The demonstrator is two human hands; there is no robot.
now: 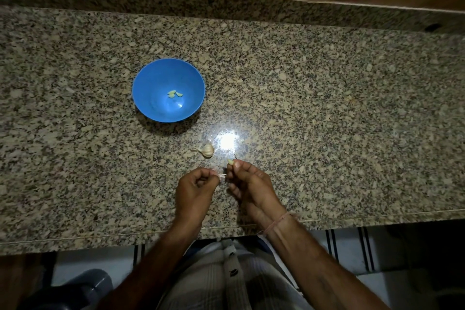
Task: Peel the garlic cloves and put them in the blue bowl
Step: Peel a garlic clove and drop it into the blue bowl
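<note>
The speckled granite countertop (327, 108) serves as the work surface, and the person stands at its near edge. The blue bowl (151, 88) sits upright to the left and well beyond the hands, probably far enough that loose skin falls on the stone rather than among the clean cloves.

Both hands hover just above the counter, close together but not touching. The right hand (251, 184) has its fingers curled and pinches a garlic clove (230, 162) at its fingertips, with the pale tip poking out beyond them. The left hand (193, 189) is also curled and pinches a wisp of papery skin (222, 175) between thumb and fingers. It looks like 1 hand steadies the clove while the other strips it.

The part-used garlic bulb (206, 150) lies on the counter just beyond the hands, between them and the bowl, handy for breaking off the next clove.

In the bowl's bottom rest 2 or 3 peeled cloves (175, 94), too small to count surely. Judging by the remaining bulb, the task is underway, not finished.
</note>
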